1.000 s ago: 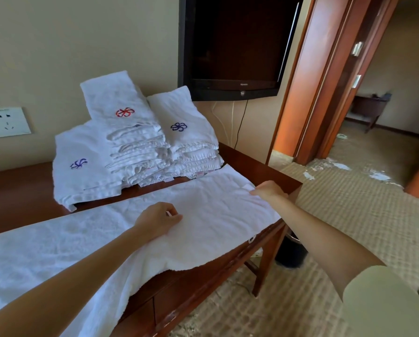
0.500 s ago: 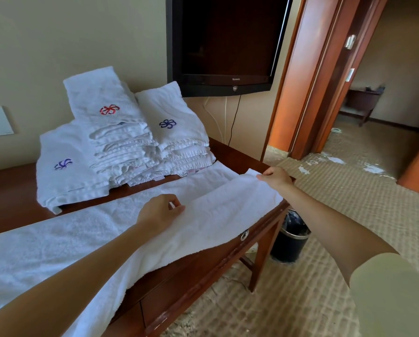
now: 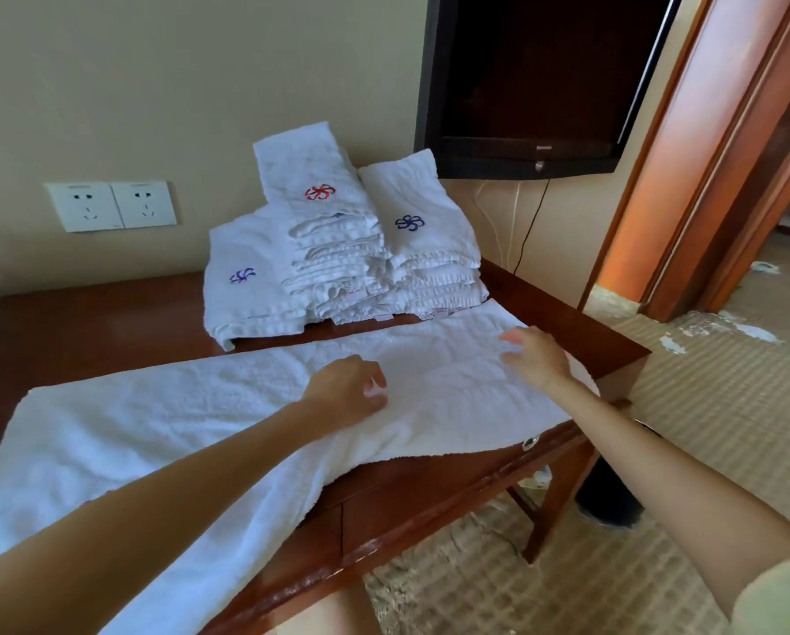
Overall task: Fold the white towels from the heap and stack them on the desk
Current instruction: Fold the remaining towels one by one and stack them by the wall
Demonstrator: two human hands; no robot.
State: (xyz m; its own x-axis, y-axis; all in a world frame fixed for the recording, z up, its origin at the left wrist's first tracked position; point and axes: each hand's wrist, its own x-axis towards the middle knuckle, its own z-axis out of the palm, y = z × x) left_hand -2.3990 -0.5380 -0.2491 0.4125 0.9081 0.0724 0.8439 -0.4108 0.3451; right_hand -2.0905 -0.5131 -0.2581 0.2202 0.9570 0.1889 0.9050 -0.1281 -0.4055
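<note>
A long white towel (image 3: 164, 433) lies spread along the front of the dark wooden desk (image 3: 86, 332), its near edge hanging over the front. My left hand (image 3: 347, 389) rests on the towel's middle with curled fingers that pinch a bit of the cloth. My right hand (image 3: 533, 357) lies flat on the towel's right end with fingers spread. Behind the towel, folded white towels (image 3: 338, 249) stand in three stacks against the wall, with red and blue embroidered flowers on top.
A black TV (image 3: 535, 84) hangs on the wall above the desk's right end. Two wall sockets (image 3: 111, 206) sit at the left. A black bin (image 3: 608, 501) stands under the desk's right corner. A wooden door frame (image 3: 714, 153) rises at the right.
My right hand has let go of the lifted right corner and now lies flat on the towel, further left. The view has shifted right and down.
</note>
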